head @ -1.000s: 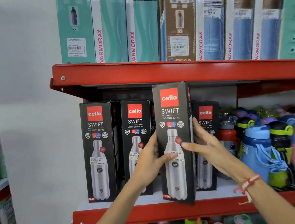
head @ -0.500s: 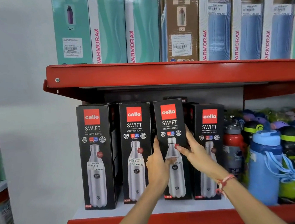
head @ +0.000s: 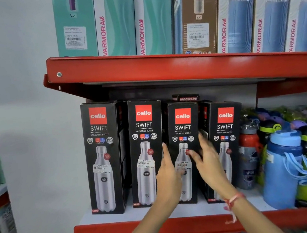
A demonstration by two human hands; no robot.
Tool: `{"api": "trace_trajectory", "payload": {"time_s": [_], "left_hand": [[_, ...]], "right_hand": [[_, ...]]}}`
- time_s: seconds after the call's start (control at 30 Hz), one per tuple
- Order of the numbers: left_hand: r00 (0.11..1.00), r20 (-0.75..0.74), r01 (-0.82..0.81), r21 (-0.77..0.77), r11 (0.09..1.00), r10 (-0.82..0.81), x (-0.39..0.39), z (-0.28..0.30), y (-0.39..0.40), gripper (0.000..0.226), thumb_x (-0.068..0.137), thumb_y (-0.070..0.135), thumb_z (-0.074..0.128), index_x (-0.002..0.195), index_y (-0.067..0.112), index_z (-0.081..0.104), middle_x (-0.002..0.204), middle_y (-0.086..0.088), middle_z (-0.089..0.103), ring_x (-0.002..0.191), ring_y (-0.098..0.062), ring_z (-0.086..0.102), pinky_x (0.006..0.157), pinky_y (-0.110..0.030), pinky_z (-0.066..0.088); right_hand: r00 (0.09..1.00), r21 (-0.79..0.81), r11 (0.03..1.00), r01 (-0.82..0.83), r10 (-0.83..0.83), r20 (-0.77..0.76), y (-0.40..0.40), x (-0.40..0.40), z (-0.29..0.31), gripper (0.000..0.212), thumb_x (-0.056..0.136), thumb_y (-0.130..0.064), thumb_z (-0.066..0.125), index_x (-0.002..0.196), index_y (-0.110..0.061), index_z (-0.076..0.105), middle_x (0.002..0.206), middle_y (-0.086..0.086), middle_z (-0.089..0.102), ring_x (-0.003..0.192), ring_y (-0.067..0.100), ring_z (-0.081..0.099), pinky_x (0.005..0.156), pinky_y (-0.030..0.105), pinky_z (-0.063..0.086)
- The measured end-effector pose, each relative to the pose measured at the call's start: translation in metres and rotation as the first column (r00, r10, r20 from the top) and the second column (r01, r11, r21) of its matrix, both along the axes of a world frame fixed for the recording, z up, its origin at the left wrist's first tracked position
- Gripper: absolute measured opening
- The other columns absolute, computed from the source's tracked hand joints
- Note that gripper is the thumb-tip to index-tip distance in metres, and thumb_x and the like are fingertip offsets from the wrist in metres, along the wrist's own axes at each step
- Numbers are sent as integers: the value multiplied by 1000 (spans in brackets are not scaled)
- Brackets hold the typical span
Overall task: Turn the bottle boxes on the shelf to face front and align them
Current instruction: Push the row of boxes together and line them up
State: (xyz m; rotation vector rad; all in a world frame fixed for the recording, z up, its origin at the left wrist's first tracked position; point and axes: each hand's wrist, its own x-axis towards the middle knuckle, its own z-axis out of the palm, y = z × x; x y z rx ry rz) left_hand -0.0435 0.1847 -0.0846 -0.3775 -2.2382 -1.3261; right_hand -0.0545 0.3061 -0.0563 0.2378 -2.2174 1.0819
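Several black Cello Swift bottle boxes stand front-facing in a row on the white shelf board (head: 120,217). The leftmost box (head: 103,156) and the second box (head: 146,151) stand near the front edge. The third box (head: 183,126) is smaller and stands a little further back. My left hand (head: 169,174) grips its left edge with the thumb on the front. My right hand (head: 208,160), slightly blurred, holds its right edge and partly covers the rightmost box (head: 226,125).
A red upper shelf (head: 162,67) hangs close above the box tops and carries tall Varmora boxes (head: 119,24). A dark Modware box (head: 188,98) shows behind the row. Loose colourful bottles, a blue one (head: 281,168) foremost, crowd the shelf's right side. A white wall lies left.
The third box, held out in front of the shelf a second ago, now stands in the row. Both hands stay on its sides, and it has slid a little further back.
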Motion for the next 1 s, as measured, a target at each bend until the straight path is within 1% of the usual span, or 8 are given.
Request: {"api": "trace_trajectory", "payload": {"time_s": [0.1, 0.2, 0.33, 0.5, 0.63, 0.73, 0.87, 1.0], "left_hand": [[986, -167, 38, 156, 987, -11, 30, -9, -38, 62, 91, 20, 59, 145, 28, 29, 138, 6, 54, 124, -5, 51, 107, -31, 43], [932, -295, -141, 235, 962, 209, 38, -23, -90, 39, 93, 20, 54, 131, 23, 47, 131, 6, 53, 126, -10, 48, 108, -42, 41], [869, -191, -395, 292, 871, 457, 33, -35, -152, 50, 90, 36, 43, 137, 17, 39, 144, -11, 35, 135, -23, 29, 111, -34, 26], [991, 13, -135, 258, 957, 136, 32, -37, -187, 59, 95, 55, 25, 147, 38, 3, 147, 31, 9, 145, -9, 15, 111, -20, 16], [992, 93, -95, 134, 986, 83, 42, -33, -197, 60, 91, 54, 21, 145, 47, -3, 151, 15, 29, 134, -21, 42, 102, -26, 37], [987, 103, -134, 96, 986, 124, 58, -38, -207, 54, 91, 55, 20, 142, 55, 3, 117, 19, 59, 104, -16, 61, 83, -21, 43], [985, 49, -167, 10, 986, 166, 82, -46, -216, 48, 91, 56, 18, 138, 62, 8, 72, -6, 70, 56, -9, 57, 59, -18, 41], [981, 27, -193, -8, 981, 193, 86, -51, -219, 47, 93, 54, 20, 139, 60, 9, 70, -17, 67, 60, -18, 58, 59, -18, 42]], "right_hand": [[971, -83, 996, 44, -62, -231, -31, 39, -10, 46, 96, -22, 48, 142, -23, 41, 132, -10, 43, 96, -10, 55, 81, 4, 43], [968, -117, 965, -236, 222, -121, -71, 63, -26, 36, 97, -23, 48, 132, -25, 51, 124, -11, 56, 105, -15, 53, 91, 9, 45], [875, -132, 892, -433, 451, 177, -125, 56, -45, 44, 98, -34, 42, 142, -33, 37, 139, -9, 52, 120, -8, 48, 99, 8, 37], [818, -172, 888, -426, 460, 347, -183, 47, -61, 66, 92, -61, 27, 146, -47, -8, 159, -11, 15, 140, 16, 31, 110, 33, 32], [840, -202, 899, -390, 437, 323, -203, 51, -64, 65, 93, -59, 23, 143, -48, -16, 158, -9, 18, 131, 22, 44, 99, 32, 39], [854, -190, 908, -373, 416, 311, -199, 59, -68, 63, 90, -65, 22, 141, -55, -13, 157, -13, 20, 139, 20, 34, 103, 33, 33], [873, -92, 934, -347, 357, 334, -188, 79, -69, 61, 92, -61, 22, 142, -53, -12, 142, 1, 50, 121, 23, 54, 84, 28, 36], [892, -17, 943, -334, 322, 316, -183, 85, -72, 61, 91, -63, 22, 141, -55, -12, 126, 12, 63, 97, 24, 65, 86, 37, 48]]}}
